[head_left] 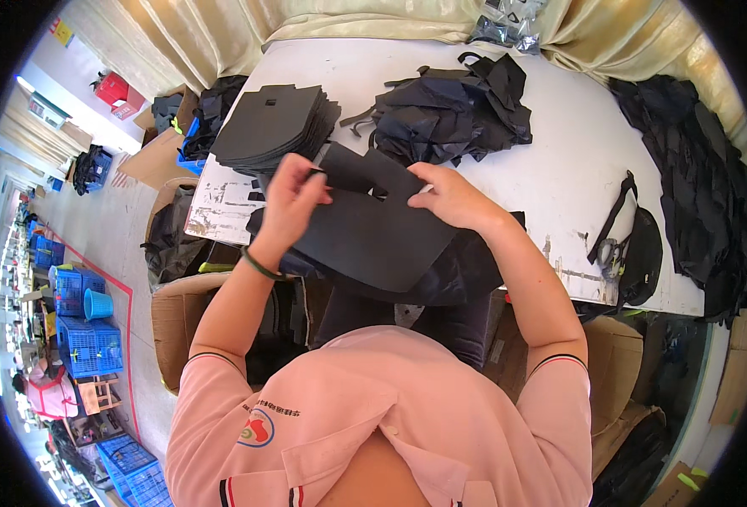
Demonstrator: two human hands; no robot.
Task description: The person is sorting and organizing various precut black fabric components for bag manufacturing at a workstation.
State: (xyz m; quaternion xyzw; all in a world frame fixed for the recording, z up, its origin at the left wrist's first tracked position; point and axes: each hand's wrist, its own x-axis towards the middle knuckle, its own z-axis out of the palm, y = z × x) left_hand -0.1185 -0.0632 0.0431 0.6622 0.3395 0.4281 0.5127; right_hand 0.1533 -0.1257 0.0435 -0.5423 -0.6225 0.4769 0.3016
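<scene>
A thin, stiff black panel (369,237) is tilted in front of me, with a notch and small slot in its upper part. My right hand (458,196) pinches its upper right corner between thumb and fingers. At the upper left, my left hand (293,201) is closed on the panel's edge, a dark bit showing between its fingers. Under the panel, black fabric (470,269) hangs over the table's near edge toward my lap. Just beyond my left hand lies a stack of similar black panels (268,127).
On the white table (559,160) a heap of black fabric pieces (458,110) lies behind the panel. Scissors (612,256) rest by a black bag piece (642,253) at right. More black fabric (698,186) drapes the far right. Cardboard boxes (183,325) stand below the table.
</scene>
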